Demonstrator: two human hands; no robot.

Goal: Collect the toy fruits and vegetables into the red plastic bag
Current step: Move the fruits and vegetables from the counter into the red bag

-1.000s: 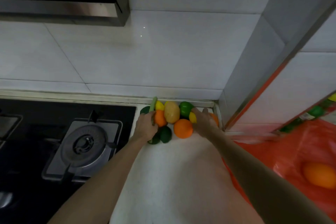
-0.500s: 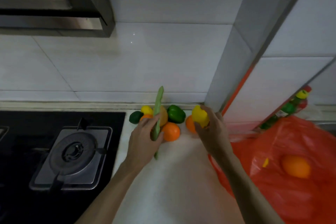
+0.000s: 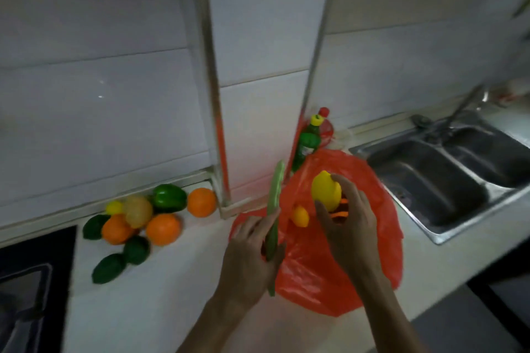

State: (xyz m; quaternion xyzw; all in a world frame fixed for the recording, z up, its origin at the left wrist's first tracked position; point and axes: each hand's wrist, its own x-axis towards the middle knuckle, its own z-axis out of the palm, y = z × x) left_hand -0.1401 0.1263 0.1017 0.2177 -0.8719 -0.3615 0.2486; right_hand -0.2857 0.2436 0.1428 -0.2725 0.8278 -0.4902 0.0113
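Observation:
The red plastic bag lies open on the white counter at centre right. My left hand grips a long green bean pod upright at the bag's left edge. Over the bag's mouth, my right hand holds a yellow lemon. A small yellow-orange fruit and something orange show in the bag. A pile stays on the counter at left: a green pepper, oranges, a potato, a small lemon and dark green fruits.
A black gas stove sits at far left. A steel double sink with a tap lies to the right. A green bottle with a yellow cap stands behind the bag against a tiled pillar.
Both hands lifted off the fruit pile and swung right to the bag, the left carrying the bean pod, the right carrying the lemon. The view turned right, bringing the sink in.

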